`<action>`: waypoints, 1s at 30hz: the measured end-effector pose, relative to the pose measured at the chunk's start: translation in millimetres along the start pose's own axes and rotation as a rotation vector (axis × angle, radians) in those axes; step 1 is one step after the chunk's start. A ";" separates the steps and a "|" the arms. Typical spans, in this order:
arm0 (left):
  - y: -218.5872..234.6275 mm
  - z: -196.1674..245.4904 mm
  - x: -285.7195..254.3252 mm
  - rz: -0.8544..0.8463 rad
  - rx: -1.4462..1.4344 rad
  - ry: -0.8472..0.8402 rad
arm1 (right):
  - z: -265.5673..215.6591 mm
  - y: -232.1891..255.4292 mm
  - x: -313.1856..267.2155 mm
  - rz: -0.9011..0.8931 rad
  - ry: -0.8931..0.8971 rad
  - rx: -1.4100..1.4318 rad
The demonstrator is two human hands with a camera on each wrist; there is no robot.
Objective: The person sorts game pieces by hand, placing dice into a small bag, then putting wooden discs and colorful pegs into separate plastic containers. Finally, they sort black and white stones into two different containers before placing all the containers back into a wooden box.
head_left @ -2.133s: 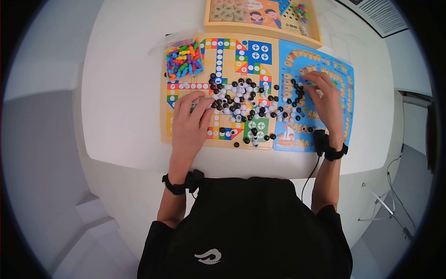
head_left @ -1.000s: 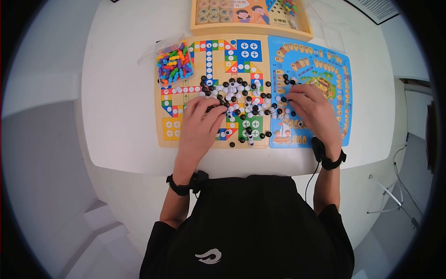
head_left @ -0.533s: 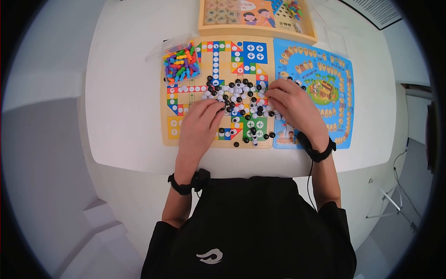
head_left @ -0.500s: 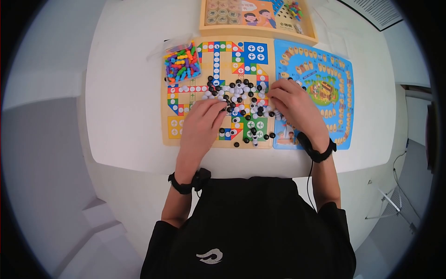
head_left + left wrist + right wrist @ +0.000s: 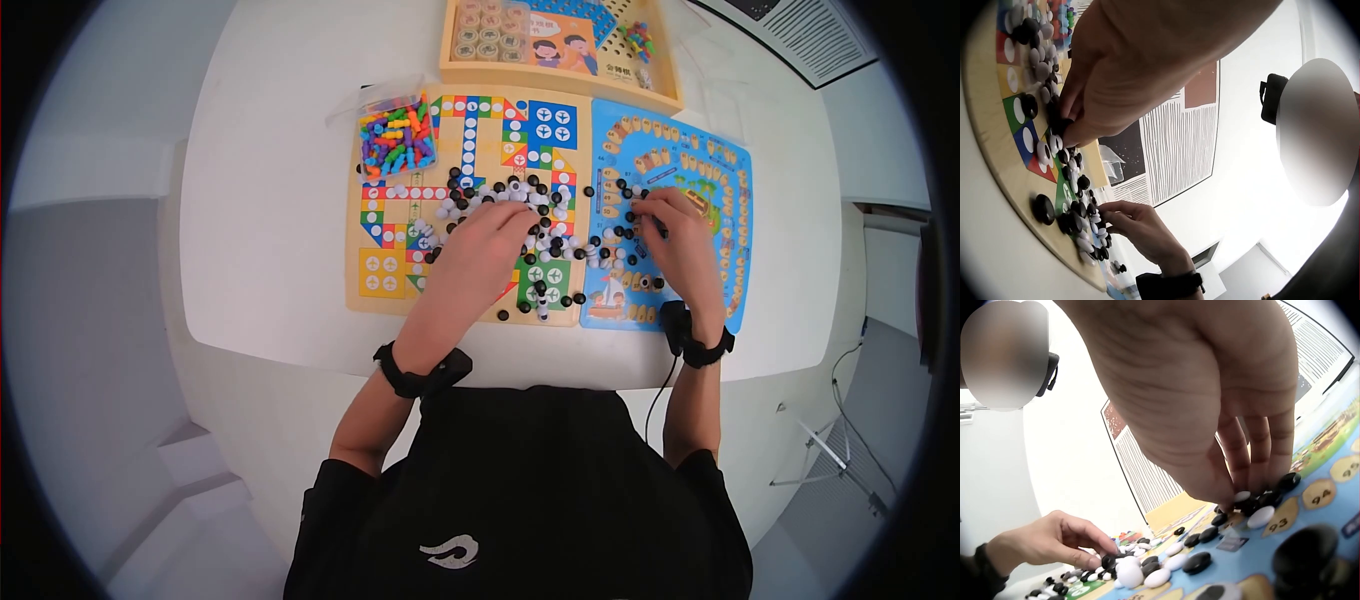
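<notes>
Black and white go stones (image 5: 555, 243) lie in a loose pile across a printed flying-chess board (image 5: 380, 272) and onto the blue board (image 5: 735, 170). My left hand (image 5: 480, 260) reaches over the middle of the pile. Its thumb and fingers pinch a black go stone (image 5: 1067, 125) in the left wrist view. Over the blue board my right hand (image 5: 685, 245) points down among several mostly black stones. In the right wrist view its thumb and fingers close around a black go stone (image 5: 1247, 507), with a white stone (image 5: 1261, 517) beside them. The fingers partly cover the stones.
A clear box of coloured pegs (image 5: 398, 138) stands on the board's upper left. Behind the boards is a wooden tray (image 5: 560, 78) with round Chinese chess pieces (image 5: 490, 35) and a booklet. A printed sheet (image 5: 800, 40) lies at the far right.
My left hand has moved right, from the pile's left side to its middle. My right hand has gone from the pile's right edge to black stones on the blue board.
</notes>
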State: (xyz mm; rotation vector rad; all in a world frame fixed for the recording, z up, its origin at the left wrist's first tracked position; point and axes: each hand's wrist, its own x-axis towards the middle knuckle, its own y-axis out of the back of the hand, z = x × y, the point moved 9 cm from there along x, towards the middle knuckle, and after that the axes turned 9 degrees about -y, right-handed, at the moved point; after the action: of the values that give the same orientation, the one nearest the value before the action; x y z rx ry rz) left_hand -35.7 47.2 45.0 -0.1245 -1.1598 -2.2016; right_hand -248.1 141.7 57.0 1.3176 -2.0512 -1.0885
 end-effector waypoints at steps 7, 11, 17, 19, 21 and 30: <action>-23.8 13.3 19.4 -0.056 -0.035 -0.086 | 11.3 10.4 -7.6 0.008 -0.026 -0.048; -43.3 19.3 32.4 -0.104 -0.113 -0.086 | 4.0 12.1 -11.7 0.016 -0.049 -0.014; -45.5 34.0 41.5 -0.119 -0.274 -0.077 | -5.5 7.4 -14.2 0.035 0.085 -0.028; -44.6 29.1 33.9 -0.099 -0.168 -0.091 | -1.8 5.3 -13.4 0.036 0.099 -0.023; -43.4 24.4 27.3 -0.126 -0.138 -0.117 | 4.9 2.6 -12.5 0.016 0.074 -0.012; -11.5 11.2 5.2 -0.072 -0.018 -0.061 | 13.8 16.4 -15.9 0.103 0.035 -0.021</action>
State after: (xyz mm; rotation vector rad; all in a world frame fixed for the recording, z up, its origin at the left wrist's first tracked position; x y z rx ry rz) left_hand -48.7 57.9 45.5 -0.1600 -1.1952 -2.2861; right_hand -260.0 164.8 63.0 1.1988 -2.0526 -1.0313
